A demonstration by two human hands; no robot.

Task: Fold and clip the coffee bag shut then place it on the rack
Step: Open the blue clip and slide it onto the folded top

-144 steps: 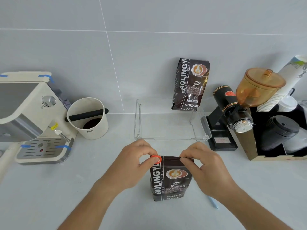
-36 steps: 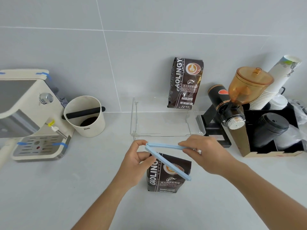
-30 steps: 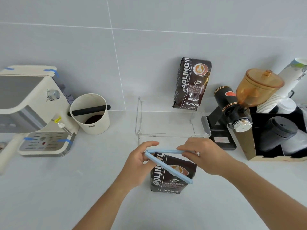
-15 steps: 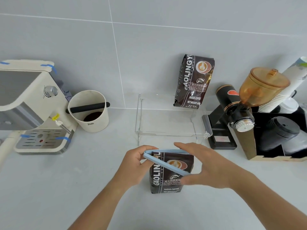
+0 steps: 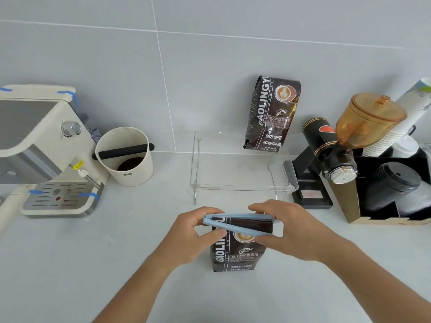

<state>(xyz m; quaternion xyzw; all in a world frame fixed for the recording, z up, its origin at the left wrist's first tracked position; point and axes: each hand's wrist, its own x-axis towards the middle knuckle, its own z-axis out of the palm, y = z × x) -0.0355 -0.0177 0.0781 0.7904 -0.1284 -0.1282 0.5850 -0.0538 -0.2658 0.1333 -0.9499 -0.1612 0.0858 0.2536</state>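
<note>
**Both hands on the blue clip at the top of the coffee bag**

On the pale counter [image 5: 70,264], at far left, stands a cream espresso machine [image 5: 44,145] with blue tape tabs on its top and drip tray. Just beside it to the right sits a cream knock box [image 5: 124,157] with a black bar across its mouth and dark grounds inside.

Nearer the camera, at centre, the left hand [image 5: 191,234] pinches the hinged left end of a light blue clip [image 5: 240,223], thumb below and fingers above. The clip's two arms straddle the folded top of the coffee bag [image 5: 235,250], which stands upright on the counter; the arms meet at the left and are slightly apart at the right. The right hand [image 5: 293,231] grips the clip's right end, fingers over the back arm and thumb under the front one.

Behind the hands stands a clear acrylic rack [image 5: 242,169], against the tiled wall. A second coffee bag [image 5: 271,113] stands on its back right corner, leaning on the wall.

Right of the rack stands a black grinder [image 5: 326,155] with an amber hopper [image 5: 368,120], then a stack of paper cups [image 5: 401,122] and a black organiser [image 5: 396,197] holding dark lids.
</note>
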